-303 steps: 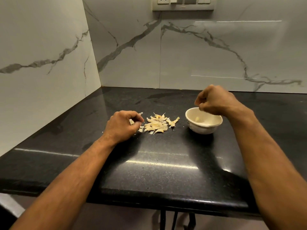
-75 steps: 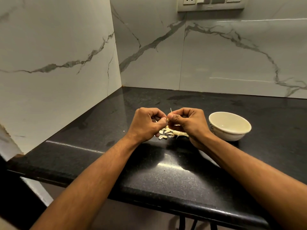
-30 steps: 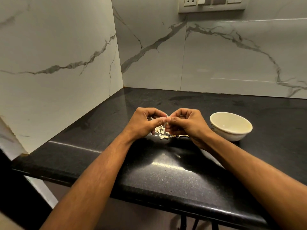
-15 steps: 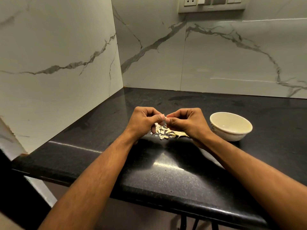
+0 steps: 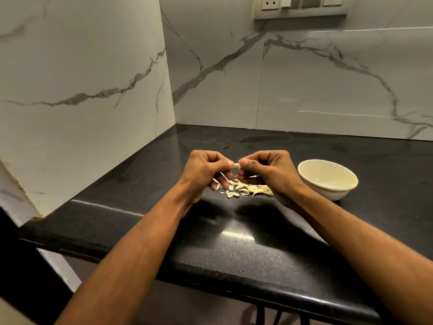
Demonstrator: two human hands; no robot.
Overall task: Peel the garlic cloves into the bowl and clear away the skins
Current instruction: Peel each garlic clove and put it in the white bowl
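Both hands meet above the black counter [image 5: 234, 249]. My left hand [image 5: 202, 171] and my right hand [image 5: 269, 171] pinch one small pale garlic clove [image 5: 237, 165] between thumbs and forefingers. A thin strip of skin hangs below my left fingers. Under the hands lies a heap of garlic skins [image 5: 243, 188] on the counter; my right wrist hides its right end. A cream bowl [image 5: 328, 179] stands to the right of my right hand, and what I see of its inside holds nothing.
Marble walls close the counter at the left and back, meeting in a corner. A switch and socket plate [image 5: 300, 7] sits high on the back wall. The counter's front edge runs near my forearms.
The hands have risen a little off the heap and stay joined on the clove. A strip of skin now hangs from my left fingers.
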